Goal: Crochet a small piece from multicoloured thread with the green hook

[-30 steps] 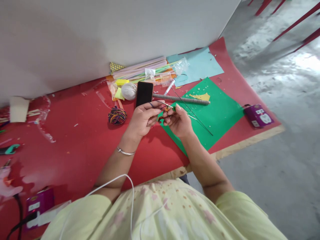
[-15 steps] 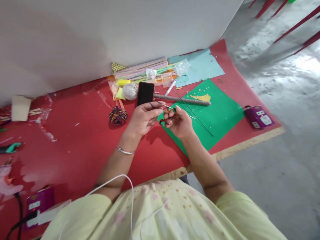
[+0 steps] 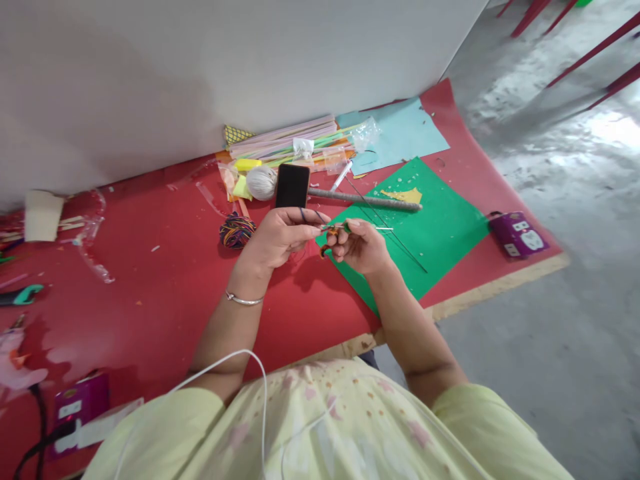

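Note:
My right hand (image 3: 364,245) is closed around a thin crochet hook (image 3: 384,229) with a green grip; its pale end sticks out to the right. Opposite it, my left hand (image 3: 281,237) pinches dark yarn (image 3: 303,215), which loops over the index finger, close to the hook's tip. Between the hands is a small multicoloured crocheted strip (image 3: 324,252), its lower end curled beneath my right fingers. Left of my left hand lies a ball of multicoloured yarn (image 3: 237,231). The exact stitches at the fingertips are too small to make out.
A phone (image 3: 293,186) lies beyond my hands, beside a white yarn ball (image 3: 261,183) and a grey rod (image 3: 370,199). Green sheet (image 3: 445,227) sits under thin wire. Purple boxes (image 3: 518,235) (image 3: 83,407) stand near the table edges. A glue gun (image 3: 17,360) is at left.
My left hand has shifted slightly left and down. The hook has turned from slanting to nearly level, and more of its pale end shows right of my right hand.

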### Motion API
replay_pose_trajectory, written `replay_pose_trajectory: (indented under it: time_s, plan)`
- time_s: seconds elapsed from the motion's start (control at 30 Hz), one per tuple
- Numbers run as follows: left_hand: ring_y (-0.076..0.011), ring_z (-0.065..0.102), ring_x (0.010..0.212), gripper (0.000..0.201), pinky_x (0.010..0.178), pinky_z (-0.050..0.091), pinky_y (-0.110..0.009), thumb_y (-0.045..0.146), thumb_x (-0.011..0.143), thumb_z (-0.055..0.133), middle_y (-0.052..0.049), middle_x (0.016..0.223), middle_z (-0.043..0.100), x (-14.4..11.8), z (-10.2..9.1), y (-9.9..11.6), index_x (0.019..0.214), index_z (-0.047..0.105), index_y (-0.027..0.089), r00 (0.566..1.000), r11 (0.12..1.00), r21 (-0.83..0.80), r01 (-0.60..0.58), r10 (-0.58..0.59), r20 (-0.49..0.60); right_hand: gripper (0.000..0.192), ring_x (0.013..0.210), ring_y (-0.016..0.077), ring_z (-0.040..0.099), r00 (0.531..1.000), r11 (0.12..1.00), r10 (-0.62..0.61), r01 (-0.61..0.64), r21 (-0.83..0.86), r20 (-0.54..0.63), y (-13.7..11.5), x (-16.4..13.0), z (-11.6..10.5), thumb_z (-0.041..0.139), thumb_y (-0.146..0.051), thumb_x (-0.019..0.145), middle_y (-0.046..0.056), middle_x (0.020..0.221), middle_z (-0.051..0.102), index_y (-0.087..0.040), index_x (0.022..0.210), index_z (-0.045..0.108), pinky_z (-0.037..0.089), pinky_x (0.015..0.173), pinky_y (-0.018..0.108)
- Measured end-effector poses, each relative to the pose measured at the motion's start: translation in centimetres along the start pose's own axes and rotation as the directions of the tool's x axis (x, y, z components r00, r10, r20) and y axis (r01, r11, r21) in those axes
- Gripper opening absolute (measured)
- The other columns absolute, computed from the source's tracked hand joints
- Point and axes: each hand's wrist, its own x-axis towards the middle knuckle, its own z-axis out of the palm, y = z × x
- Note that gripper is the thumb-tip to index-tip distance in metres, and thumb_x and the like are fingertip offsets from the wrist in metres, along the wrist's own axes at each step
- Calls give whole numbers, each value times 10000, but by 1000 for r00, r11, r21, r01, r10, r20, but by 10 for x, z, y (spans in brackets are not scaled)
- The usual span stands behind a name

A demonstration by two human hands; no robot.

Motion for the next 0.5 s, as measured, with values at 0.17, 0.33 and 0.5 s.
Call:
replay_pose_trajectory:
  time_s: [0.17,0.33,0.5]
  plan:
    - [-13,321,418,252,438,178,-219,161,656,868,-15,641,669,-2,-2,3,908,866,151,1000,1000,24,12,-13,20,423,444,117,643,1000,999,16,-16,-29,22,2,2,-3,804,-536,776,59,660,785,-171,610,671,586,429,233]
    - [-16,334,412,255,434,190,-208,163,657,871,-3,606,657,-2,-1,5,911,872,156,999,999,30,24,-25,37,430,525,147,714,999,998,27,-25,-56,22,2,2,-5,834,-546,762,60,696,790,-168,628,680,583,422,224]
    - [-20,366,419,259,419,220,-205,162,671,868,-26,680,714,-3,-3,5,930,873,150,1000,998,65,9,-11,28,348,657,167,759,995,995,-58,50,-88,-84,4,2,-3,891,-500,741,8,755,775,-194,849,763,630,487,241]
